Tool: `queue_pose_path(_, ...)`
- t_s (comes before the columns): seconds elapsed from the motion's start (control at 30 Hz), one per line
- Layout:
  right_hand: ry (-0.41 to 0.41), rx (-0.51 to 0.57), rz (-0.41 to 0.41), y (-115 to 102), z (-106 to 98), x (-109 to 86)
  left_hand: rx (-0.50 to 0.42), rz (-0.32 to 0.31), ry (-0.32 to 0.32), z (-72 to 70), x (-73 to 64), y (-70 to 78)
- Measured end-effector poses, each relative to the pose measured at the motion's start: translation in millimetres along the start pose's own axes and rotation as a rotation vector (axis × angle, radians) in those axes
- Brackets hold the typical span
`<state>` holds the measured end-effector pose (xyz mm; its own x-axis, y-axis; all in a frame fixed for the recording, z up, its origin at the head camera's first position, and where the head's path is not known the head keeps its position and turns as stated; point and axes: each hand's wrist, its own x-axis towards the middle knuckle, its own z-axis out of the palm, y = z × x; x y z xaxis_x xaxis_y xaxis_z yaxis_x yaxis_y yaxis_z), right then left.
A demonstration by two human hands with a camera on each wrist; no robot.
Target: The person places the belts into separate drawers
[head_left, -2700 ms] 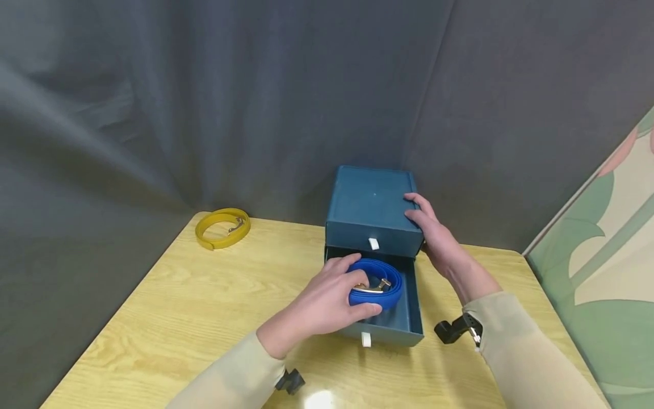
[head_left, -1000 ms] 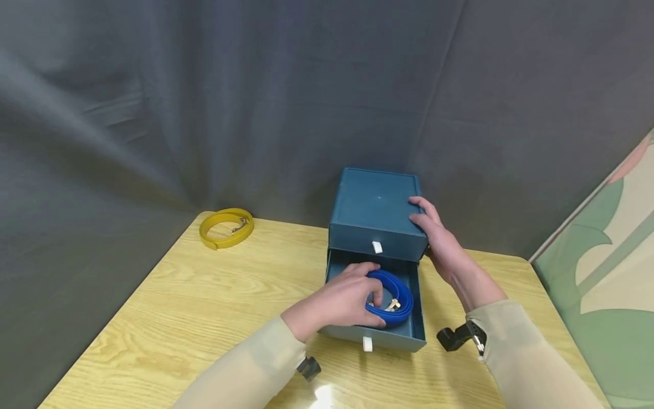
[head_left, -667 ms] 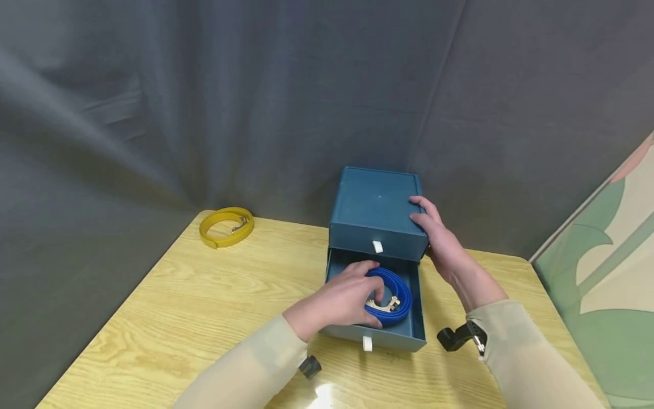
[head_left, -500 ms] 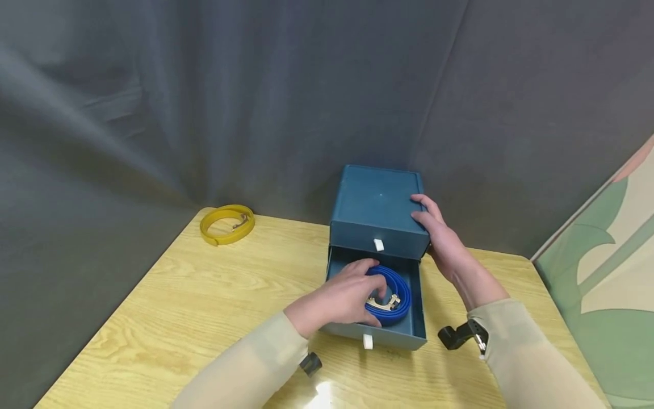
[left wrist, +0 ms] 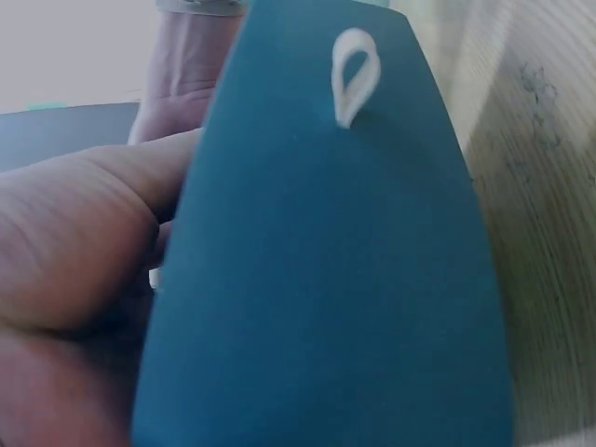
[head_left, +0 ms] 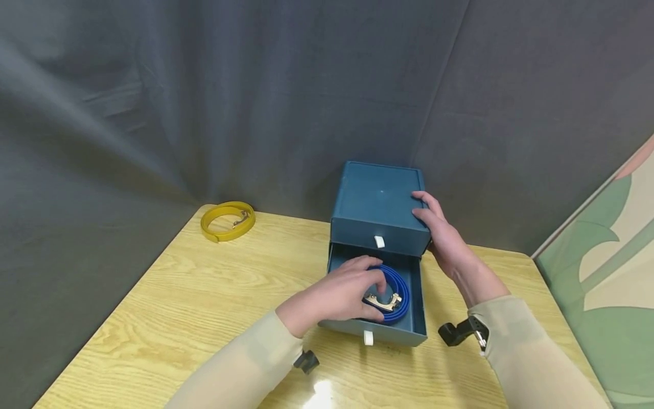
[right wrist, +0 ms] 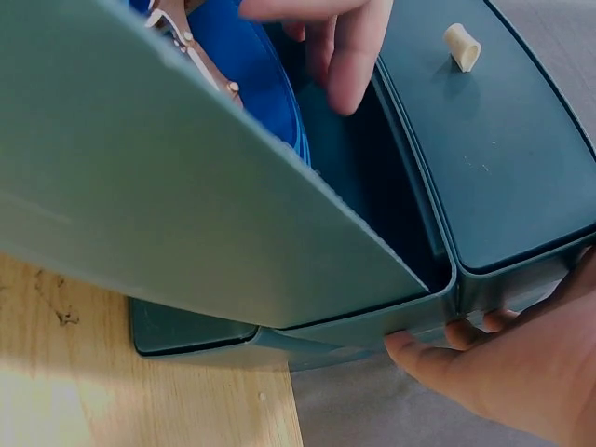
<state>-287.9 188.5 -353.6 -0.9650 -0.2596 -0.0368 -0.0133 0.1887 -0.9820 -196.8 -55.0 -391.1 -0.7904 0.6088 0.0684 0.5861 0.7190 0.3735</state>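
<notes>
**Coiled Blue Belt in the Open Lower Drawer, Seen from Head and Wrists**

A dark gray curtain (head_left: 286,102) backs a counter (head_left: 168,318) of pale, wood-grained surface. On it stands a dark teal drawer box (head_left: 380,193); its lower drawer (head_left: 398,336) is pulled out toward the person. The right hand (head_left: 444,233) grips the box's right side, fingertips bent over the top edge. The left hand (head_left: 339,292) reaches into the drawer from the left, its fingers bent over the belt; whether they pinch it or merely rest there cannot be told.

The blue belt (head_left: 403,295) lies inside the drawer: a saturated, smooth strap wound in several layers into a round coil, partly covered by the left hand. Its gold-toned buckle (head_left: 383,303) sits within the ring, toward the near side. A yellow belt (head_left: 225,236), also coiled, lies well apart near the counter's far left corner and bears a silvery buckle (head_left: 240,220); it appears in the head view alone.

The right wrist view looks past the drawer's side wall, exposing the stacked edges of the blue coil and the pivots of its buckle. The left wrist view is filled by the drawer front, where the lower white tab (left wrist: 356,79) is seen to be an open loop; from the head it reads as a small flat rectangle.
</notes>
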Motion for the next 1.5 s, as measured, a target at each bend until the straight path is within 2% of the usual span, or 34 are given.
queue_pose_path(0.17,0.003,-0.002,-0.002,2.7,2.0,0.3,-0.086,-0.017,0.035,-2.4,-14.3,-1.5)
queue_pose_path(0.43,0.0,-0.005,-0.019,3.2,5.4,1.4,-0.159,-0.014,0.089,-4.8,-39.2,-0.4)
queue_pose_path(0.77,0.002,-0.023,-0.01,2.6,8.1,-0.9,-0.314,0.03,0.166,4.9,-63.7,14.4)
queue_pose_path(0.93,0.006,-0.016,-0.023,2.1,8.0,-0.9,-0.318,0.076,0.229,10.2,-69.0,24.6)
queue_pose_path(1.07,0.004,-0.012,-0.042,1.2,6.8,-2.0,-0.348,0.068,0.267,14.4,-70.3,28.0)
queue_pose_path(1.27,0.002,-0.019,-0.04,1.3,5.2,-3.7,-0.409,0.063,0.274,16.8,-74.0,27.5)
queue_pose_path(1.5,-0.003,-0.023,-0.029,-0.1,7.0,-2.3,-0.478,0.075,0.304,22.9,-86.3,24.8)
